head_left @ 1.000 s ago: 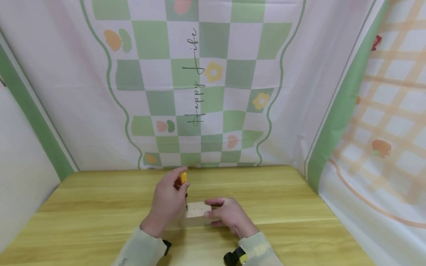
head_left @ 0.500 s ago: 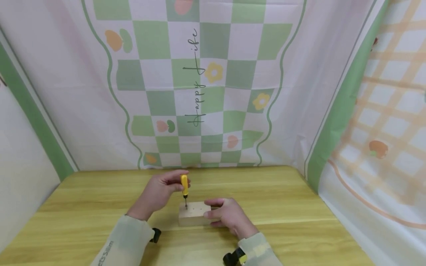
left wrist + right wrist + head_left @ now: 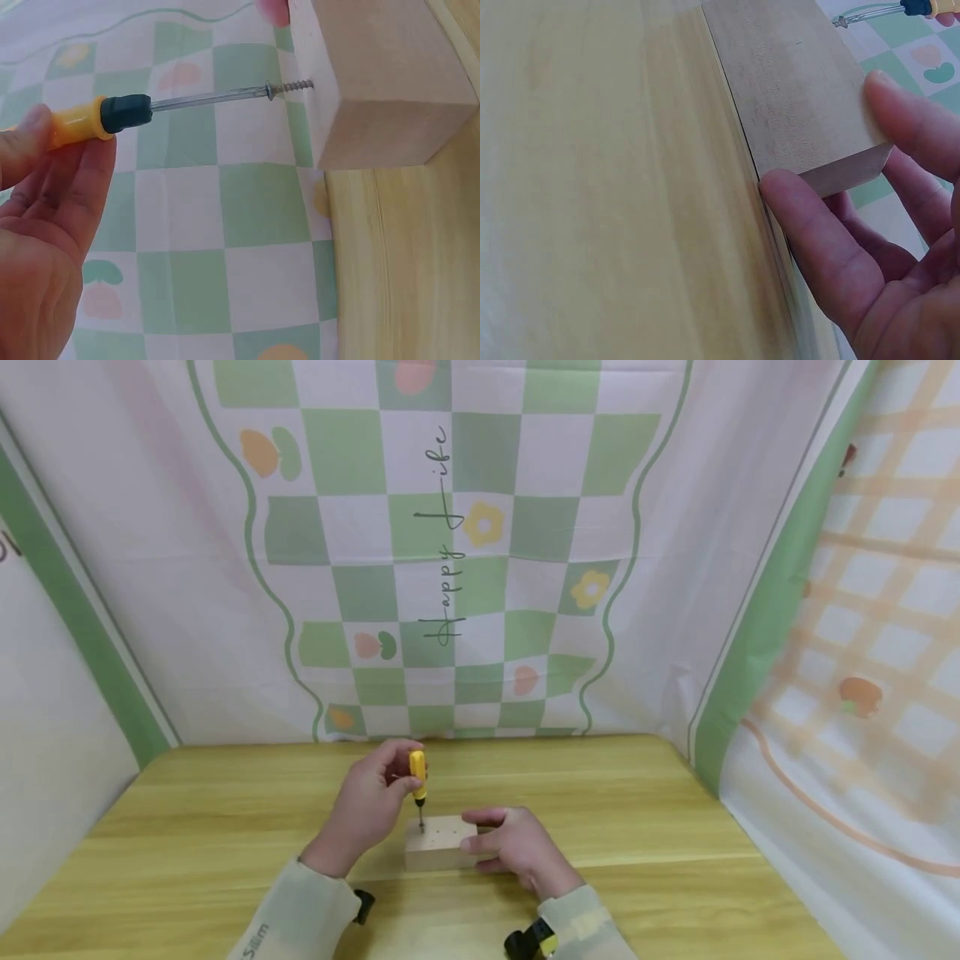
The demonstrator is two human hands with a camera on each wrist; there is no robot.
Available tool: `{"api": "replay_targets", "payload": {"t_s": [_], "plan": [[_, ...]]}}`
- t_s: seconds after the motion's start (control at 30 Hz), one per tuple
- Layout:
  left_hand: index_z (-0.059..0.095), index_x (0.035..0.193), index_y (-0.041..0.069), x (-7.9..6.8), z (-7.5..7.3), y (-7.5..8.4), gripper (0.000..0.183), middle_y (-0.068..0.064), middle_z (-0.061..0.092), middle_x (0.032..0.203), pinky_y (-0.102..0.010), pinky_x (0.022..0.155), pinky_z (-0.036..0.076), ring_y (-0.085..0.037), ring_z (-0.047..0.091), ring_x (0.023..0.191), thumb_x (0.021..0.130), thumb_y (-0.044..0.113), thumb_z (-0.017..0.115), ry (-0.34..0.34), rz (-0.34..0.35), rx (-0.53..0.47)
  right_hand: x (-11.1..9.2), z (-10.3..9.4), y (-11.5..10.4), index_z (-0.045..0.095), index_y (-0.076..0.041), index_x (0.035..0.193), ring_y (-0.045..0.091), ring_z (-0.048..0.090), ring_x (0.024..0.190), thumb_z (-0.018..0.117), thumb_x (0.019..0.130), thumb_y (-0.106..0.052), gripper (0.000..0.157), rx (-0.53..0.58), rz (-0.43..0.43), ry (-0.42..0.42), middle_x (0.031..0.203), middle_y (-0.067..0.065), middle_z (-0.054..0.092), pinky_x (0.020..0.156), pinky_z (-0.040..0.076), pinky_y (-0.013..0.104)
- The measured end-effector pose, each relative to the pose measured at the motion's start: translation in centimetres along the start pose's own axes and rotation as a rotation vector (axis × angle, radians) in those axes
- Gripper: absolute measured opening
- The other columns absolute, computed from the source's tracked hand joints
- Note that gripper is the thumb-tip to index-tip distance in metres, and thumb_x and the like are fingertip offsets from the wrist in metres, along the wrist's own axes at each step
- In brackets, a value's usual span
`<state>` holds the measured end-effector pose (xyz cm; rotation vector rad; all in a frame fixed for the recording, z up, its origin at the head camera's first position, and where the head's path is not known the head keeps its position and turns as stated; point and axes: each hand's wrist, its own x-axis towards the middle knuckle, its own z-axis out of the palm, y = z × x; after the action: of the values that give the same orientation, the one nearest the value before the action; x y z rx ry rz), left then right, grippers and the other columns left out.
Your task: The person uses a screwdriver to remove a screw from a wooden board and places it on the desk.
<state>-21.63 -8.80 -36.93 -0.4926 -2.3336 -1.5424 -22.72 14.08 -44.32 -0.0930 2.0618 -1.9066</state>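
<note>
My left hand point(image 3: 365, 806) pinches the yellow handle of a screwdriver point(image 3: 417, 768) between thumb and fingers. The screwdriver stands almost upright over the left end of a pale wooden block point(image 3: 442, 858). In the left wrist view, the screwdriver's metal shaft meets the head of a screw point(image 3: 291, 87), whose tip is in the block; much of its thread still shows. My right hand point(image 3: 521, 847) grips the block's right end, thumb and fingers spread over its faces. Several small holes dot the block's top.
Block and hands are on a wood-grain table point(image 3: 637, 827). Behind it hangs a green-and-white checked cloth point(image 3: 480, 635), and a plaid cloth point(image 3: 885, 635) hangs at the right. Dark wrist devices sit by both sleeves.
My left hand first turned leftward, uncovering the screwdriver and the block's left end, then turned partway back. The right hand and block have stayed in place.
</note>
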Motion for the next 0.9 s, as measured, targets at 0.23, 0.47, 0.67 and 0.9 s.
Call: {"api": "replay_targets", "payload": {"t_s": [0.23, 0.47, 0.67, 0.9], "plan": [[0.056, 0.123, 0.010, -0.2, 0.7, -0.3, 0.036, -0.004, 0.059, 0.094, -0.032, 0.070, 0.055, -0.019, 0.058, 0.083, 0.092, -0.004, 0.068, 0.022, 0.020, 0.039, 0.1, -0.1, 0.1, 0.069, -0.002, 0.124, 0.025, 0.067, 0.092, 0.083, 0.081, -0.005, 0.045, 0.015, 0.000, -0.005, 0.132, 0.013, 0.061, 0.073, 0.060, 0.044], [0.065, 0.126, 0.010, -0.5, 1.5, -0.4, 0.043, 0.000, 0.048, 0.085, -0.028, 0.059, 0.047, -0.015, 0.048, 0.070, 0.087, -0.006, 0.072, 0.141, 0.150, 0.164, 0.1, 0.0, 0.2, 0.068, -0.001, 0.124, 0.026, 0.067, 0.092, 0.083, 0.081, -0.004, 0.046, 0.022, -0.007, -0.017, 0.131, 0.013, 0.061, 0.073, 0.060, 0.045], [0.068, 0.117, 0.008, -0.6, 2.2, -0.2, 0.038, 0.000, 0.050, 0.083, -0.029, 0.058, 0.047, -0.014, 0.047, 0.069, 0.082, -0.005, 0.077, 0.245, 0.194, 0.247, 0.1, -0.2, 0.0, 0.069, -0.002, 0.123, 0.026, 0.067, 0.092, 0.083, 0.080, -0.005, 0.045, 0.028, 0.004, -0.018, 0.130, 0.013, 0.062, 0.074, 0.059, 0.044], [0.067, 0.126, 0.012, 0.3, 0.3, -0.4, 0.045, -0.001, 0.066, 0.105, -0.033, 0.078, 0.057, -0.018, 0.065, 0.094, 0.087, -0.011, 0.069, -0.075, 0.159, -0.035, 0.2, -0.2, 0.0, 0.069, -0.002, 0.123, 0.026, 0.067, 0.093, 0.083, 0.081, -0.006, 0.044, 0.028, 0.000, -0.022, 0.131, 0.013, 0.061, 0.074, 0.059, 0.044]]}}
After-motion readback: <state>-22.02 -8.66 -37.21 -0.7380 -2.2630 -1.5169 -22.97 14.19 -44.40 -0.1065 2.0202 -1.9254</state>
